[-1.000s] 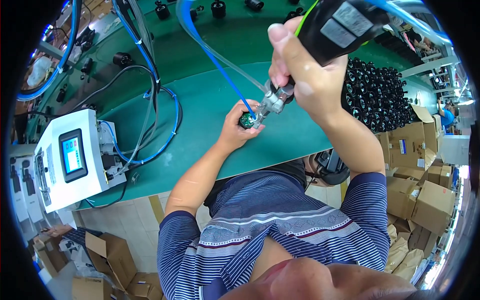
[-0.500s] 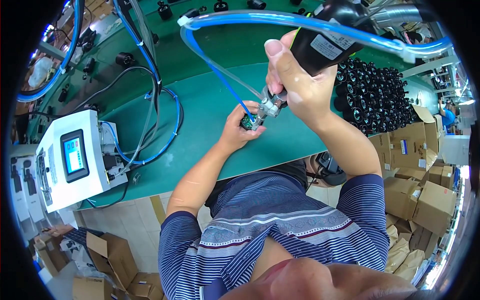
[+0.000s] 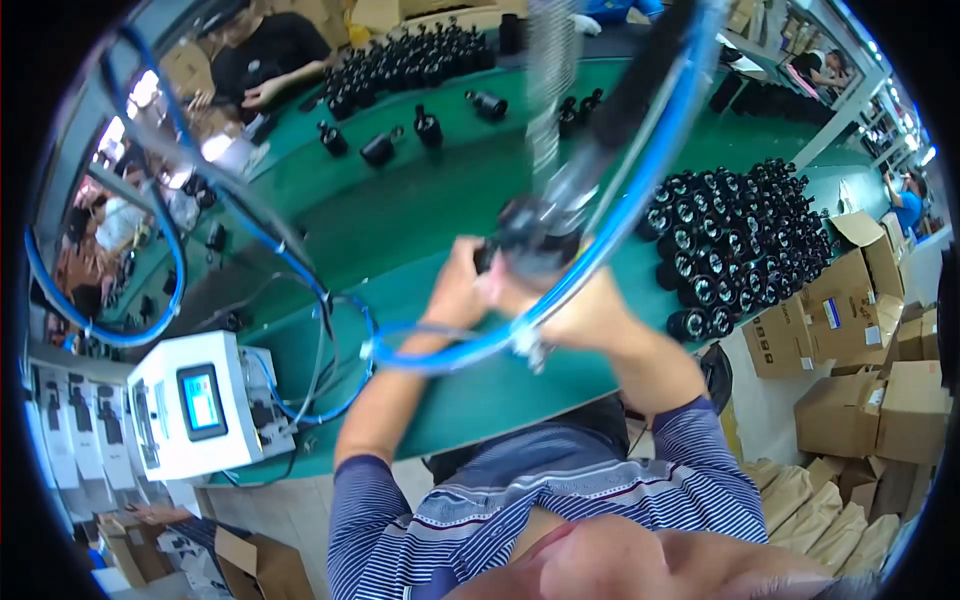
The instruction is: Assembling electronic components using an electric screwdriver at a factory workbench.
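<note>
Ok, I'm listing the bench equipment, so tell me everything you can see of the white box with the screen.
The white box has an angular casing, perhaps painted metal. Its face carries a lit, mostly blue, dark-framed screen, the display unreadable. A dark strip, perhaps a handle, shows at its left; dark fittings line its right, where a blue tube loops. It stands on the green table by its near edge, at left.
</note>
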### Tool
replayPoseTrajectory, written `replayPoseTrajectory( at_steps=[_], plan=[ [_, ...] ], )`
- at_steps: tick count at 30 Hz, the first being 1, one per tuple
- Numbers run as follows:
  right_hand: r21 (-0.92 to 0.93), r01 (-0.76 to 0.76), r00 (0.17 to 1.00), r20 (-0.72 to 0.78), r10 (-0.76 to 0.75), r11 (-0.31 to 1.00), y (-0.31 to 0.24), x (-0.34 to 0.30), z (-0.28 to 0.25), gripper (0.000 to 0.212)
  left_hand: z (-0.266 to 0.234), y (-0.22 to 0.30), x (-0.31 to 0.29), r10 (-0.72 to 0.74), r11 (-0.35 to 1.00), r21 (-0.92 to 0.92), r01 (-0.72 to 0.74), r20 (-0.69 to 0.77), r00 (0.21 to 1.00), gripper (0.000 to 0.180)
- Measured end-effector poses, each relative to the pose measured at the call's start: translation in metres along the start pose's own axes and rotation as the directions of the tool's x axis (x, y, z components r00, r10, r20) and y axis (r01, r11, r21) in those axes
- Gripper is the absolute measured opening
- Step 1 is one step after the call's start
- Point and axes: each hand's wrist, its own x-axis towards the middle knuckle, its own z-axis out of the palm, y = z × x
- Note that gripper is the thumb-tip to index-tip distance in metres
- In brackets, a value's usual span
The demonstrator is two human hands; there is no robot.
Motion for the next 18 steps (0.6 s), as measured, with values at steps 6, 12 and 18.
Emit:
replayPoseTrajectory(
  at_steps=[6, 12, 18],
  plan=[
    [0.054, 0.147, 0.989, 0.023, -0.148, 0.988, 0.034, 0.027, -0.052, 0.035, 0.051, 0.009, 0.303, 0.201, 0.082, 0.873, -0.482, 0.459, 0.866, 0.035],
    [0.155, -0.06, 0.988, 0.15, 0.036, 0.986, 0.035, 0.055, -0.121, 0.033, 0.106, -0.05, 0.389, 0.15, -0.123, 0.727, -0.675, 0.686, 0.712, 0.044],
    [0.113, -0.047, 0.987, 0.158, 0.028, 0.993, 0.081, 0.081, -0.175, 0.034, 0.106, -0.035, 0.461, 0.171, 0.177, 0.758, -0.628, 0.605, 0.778, 0.058]
  ],
)
